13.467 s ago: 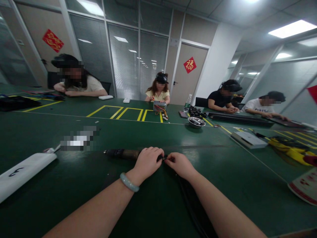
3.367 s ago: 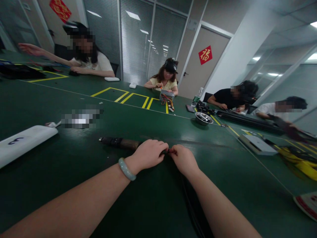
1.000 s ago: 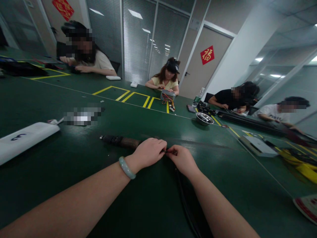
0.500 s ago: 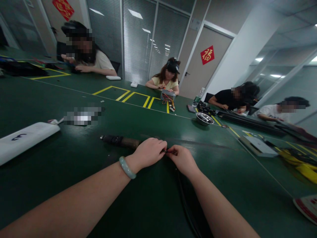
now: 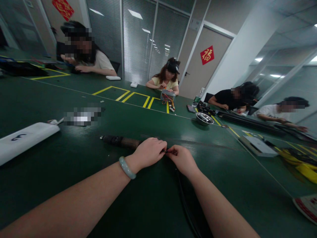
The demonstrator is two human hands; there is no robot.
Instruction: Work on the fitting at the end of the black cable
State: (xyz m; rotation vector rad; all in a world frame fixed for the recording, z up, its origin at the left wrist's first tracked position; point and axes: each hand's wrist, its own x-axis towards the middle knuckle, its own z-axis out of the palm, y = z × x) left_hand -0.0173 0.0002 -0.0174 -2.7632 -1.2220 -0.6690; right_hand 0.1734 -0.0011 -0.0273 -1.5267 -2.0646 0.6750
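Note:
A dark, rod-shaped tool point(image 5: 123, 141) with a metal tip, a black collar and a brownish grip lies across the table, tip to the left. My left hand point(image 5: 151, 150), a pale green bangle on its wrist, is closed over the tool's right end. Close against it, my right hand point(image 5: 182, 158) pinches a small, thin dark piece point(image 5: 165, 151) at the left fingertips; its exact kind is too small to make out. Below my right hand a black cable point(image 5: 182, 195) runs down toward me. Whether the cable joins the small piece is hidden.
A white case point(image 5: 29, 138) marked 3 lies at left, near a blurred-out item point(image 5: 84, 116). A metal bowl point(image 5: 204, 119), a grey-white box point(image 5: 259, 146) and yellow material point(image 5: 302, 165) are at right. Several people work around the green table point(image 5: 111, 205).
Both my hands keep the same place and grip, and the tool stays put. At far right, a co-worker's hand has stretched out to the right.

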